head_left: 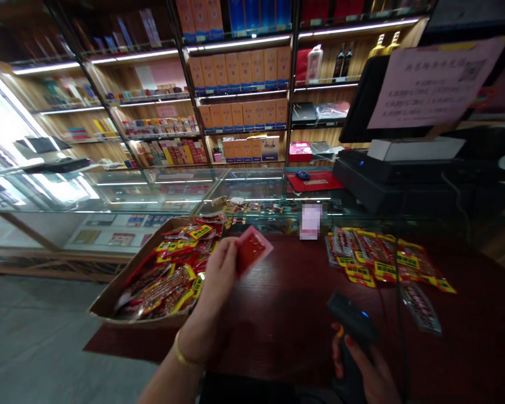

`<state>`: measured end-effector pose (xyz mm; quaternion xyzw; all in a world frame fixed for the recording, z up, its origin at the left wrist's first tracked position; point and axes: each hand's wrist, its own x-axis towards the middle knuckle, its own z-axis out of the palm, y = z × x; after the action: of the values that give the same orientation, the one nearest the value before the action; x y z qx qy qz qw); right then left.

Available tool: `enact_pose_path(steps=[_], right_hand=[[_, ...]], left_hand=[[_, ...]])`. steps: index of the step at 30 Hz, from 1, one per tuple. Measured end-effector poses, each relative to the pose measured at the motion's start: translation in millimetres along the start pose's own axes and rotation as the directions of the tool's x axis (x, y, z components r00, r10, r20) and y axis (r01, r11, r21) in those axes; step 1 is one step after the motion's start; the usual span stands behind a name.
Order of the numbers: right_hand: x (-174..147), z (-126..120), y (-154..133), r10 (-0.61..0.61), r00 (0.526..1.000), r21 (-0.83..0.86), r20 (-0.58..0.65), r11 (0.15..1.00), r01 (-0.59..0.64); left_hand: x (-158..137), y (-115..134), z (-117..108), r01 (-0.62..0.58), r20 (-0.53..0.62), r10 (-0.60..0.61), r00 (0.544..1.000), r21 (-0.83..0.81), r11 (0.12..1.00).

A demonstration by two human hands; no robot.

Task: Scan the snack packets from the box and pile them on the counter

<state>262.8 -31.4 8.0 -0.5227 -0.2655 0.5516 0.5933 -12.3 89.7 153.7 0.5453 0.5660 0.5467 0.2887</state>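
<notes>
A small red snack packet (253, 252) with a clear border is pinched in my left hand (219, 272), raised above the dark red counter beside the box. My right hand (364, 365) is wrapped round the grip of a black barcode scanner (350, 314) with a blue light on top. The cardboard box (99, 307) on the left is full of red and yellow snack packets (168, 286). More packets (374, 252) lie fanned out on the right of the counter, with a single clear packet (421, 308) nearer me.
A black point-of-sale terminal (370, 106) with a paper sign stands back right. Its cable (399, 235) hangs down past the fanned packets. Behind the dark counter (278, 314) is a glass display case (252, 185), with a red folder (320, 182) and mouse on it. Stocked shelves line the wall.
</notes>
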Motion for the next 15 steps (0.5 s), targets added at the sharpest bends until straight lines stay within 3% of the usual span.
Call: enact_pose_path(steps=[1, 2, 4, 6, 8, 10, 15], right_hand=[[-0.2, -0.1, 0.9, -0.006, 1.0, -0.003, -0.019, 1.0, 0.006], [0.4, -1.2, 2.6, -0.011, 0.999, -0.005, -0.037, 1.0, 0.01], [3.4, -5.5, 7.5, 0.011, 0.999, -0.007, -0.035, 1.0, -0.011], [7.6, -11.1, 12.7, 0.043, 0.999, 0.008, -0.008, 0.999, -0.043], [10.5, -15.1, 15.5, 0.066, 0.998, 0.02, 0.015, 0.998, -0.066], [10.4, -15.6, 15.0, 0.065, 0.998, 0.014, 0.014, 0.998, -0.065], [2.3, -5.8, 7.8, 0.021, 0.997, -0.031, -0.076, 0.999, -0.023]], left_hand=[[7.5, -8.2, 25.1, 0.165, 0.157, -0.142, 0.977, -0.142, 0.976], [14.1, -17.7, 47.9, 0.346, 0.309, -0.27, 0.912, -0.226, 0.91], [22.1, -37.6, 81.8, 0.598, 0.515, -0.416, 0.749, -0.258, 0.759], [21.9, -55.6, 97.3, 0.706, 0.632, -0.441, 0.637, -0.248, 0.663], [16.7, -69.8, 97.9, 0.732, 0.713, -0.389, 0.583, -0.253, 0.632], [11.1, -79.4, 92.2, 0.713, 0.745, -0.336, 0.576, -0.256, 0.652], [10.9, -85.2, 88.8, 0.669, 0.658, -0.374, 0.654, -0.271, 0.692]])
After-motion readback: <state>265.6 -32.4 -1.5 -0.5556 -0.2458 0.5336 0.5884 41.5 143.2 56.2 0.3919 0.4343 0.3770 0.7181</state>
